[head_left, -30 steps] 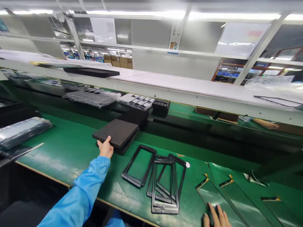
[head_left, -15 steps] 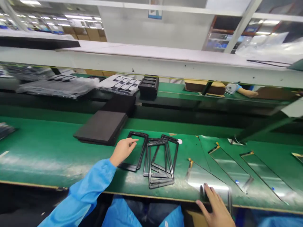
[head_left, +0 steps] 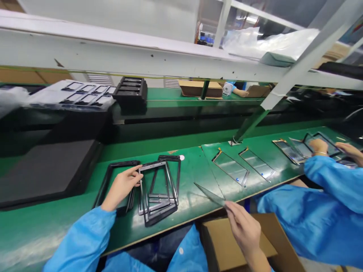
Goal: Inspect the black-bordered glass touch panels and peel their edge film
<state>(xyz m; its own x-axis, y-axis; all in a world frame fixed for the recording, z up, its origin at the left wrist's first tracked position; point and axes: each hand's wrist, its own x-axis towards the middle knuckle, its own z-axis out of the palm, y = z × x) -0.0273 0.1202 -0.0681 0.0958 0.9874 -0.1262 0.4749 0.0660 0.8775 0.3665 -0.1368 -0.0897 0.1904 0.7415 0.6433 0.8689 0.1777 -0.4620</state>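
Green workbench (head_left: 188, 172), white shelf (head_left: 113, 56) above, pale panel (head_left: 127, 20) behind

Your left hand (head_left: 121, 187) went from the black foam stack to the top corner of a black frame (head_left: 161, 217); your right hand (head_left: 245, 227) now holds the clear panel (head_left: 209, 194) tilted off the table (head_left: 187, 189). View swung right; co-worker's sleeves (head_left: 336, 185) now visible.

the left hand (head_left: 122, 187) grips a black rectangular plastic frame (head_left: 161, 216) by one corner; the right hand (head_left: 244, 228) holds a thin glassy panel (head_left: 210, 195).
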